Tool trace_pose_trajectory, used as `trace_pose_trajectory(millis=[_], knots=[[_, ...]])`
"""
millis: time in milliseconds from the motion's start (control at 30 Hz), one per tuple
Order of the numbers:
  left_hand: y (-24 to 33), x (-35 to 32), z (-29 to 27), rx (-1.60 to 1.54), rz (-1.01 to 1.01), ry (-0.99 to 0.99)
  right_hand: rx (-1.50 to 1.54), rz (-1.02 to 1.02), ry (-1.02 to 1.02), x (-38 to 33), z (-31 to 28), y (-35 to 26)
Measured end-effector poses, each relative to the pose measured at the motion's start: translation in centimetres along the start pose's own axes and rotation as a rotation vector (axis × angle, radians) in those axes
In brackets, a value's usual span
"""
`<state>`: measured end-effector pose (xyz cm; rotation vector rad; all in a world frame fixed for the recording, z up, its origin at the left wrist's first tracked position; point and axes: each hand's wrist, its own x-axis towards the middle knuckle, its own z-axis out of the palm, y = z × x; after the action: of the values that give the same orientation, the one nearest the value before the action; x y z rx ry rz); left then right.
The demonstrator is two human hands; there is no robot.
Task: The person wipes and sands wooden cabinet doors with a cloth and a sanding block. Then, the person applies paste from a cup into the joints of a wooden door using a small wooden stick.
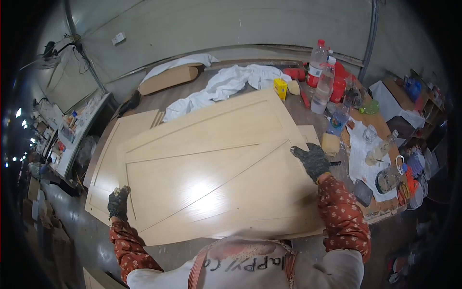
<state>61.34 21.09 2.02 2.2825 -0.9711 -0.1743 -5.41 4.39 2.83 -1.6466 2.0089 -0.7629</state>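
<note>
Holding a large pale wood panel [211,168], grooved w/ a diagonal line across its face, tilted over the workbench [308,113] and resting on a second similar panel [103,164] underneath, which is sticking out to the left. Gripping the top panel's near-left edge w/ the left hand [118,202], dark glove curled over the rim. Clasping the right edge w/ the right hand [312,161], gloved fingers spread on the face, approx. mid-height. Both hands grasping, neither released.

Lying beyond the panel, far side: white cloth [231,82], crumpled, and a small yellow box [280,88] just beside it. Standing far right: clear plastic bottles [323,82] near red containers [339,82]. Sitting just right of the right hand: a tan sponge block [330,143]. Crowding the right end of the bench: jars, rags, misc. clutter.

Step in hand, prob.: lifting or repositioning the top panel on the stack. Next move likely needing an even two-hand grip, keeping the board level, clearing the sponge and bottles on the right while swinging or sliding.
</note>
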Motion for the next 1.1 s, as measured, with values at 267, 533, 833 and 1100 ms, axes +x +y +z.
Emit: trace_pose_trajectory(millis=[267,533,833,1100], knots=[[6.2,-3.9,2.2,0.455,0.028,-0.218,-0.211,0.066,-0.159,-3.4,-4.1,3.4],[17.8,2.5,-2.2,0.48,0.44,-0.369,-0.274,-0.531,0.569,-4.2,-10.7,-1.2],[27.2,-10.6,4.3,-0.871,0.564,-0.488,0.401,-0.526,-0.594,-7.0,3.1,-8.8],[26.2,-18.4,11.9,-0.654,0.815,-0.365,1.002,-0.489,-0.642,-8.0,5.2,-7.1]])
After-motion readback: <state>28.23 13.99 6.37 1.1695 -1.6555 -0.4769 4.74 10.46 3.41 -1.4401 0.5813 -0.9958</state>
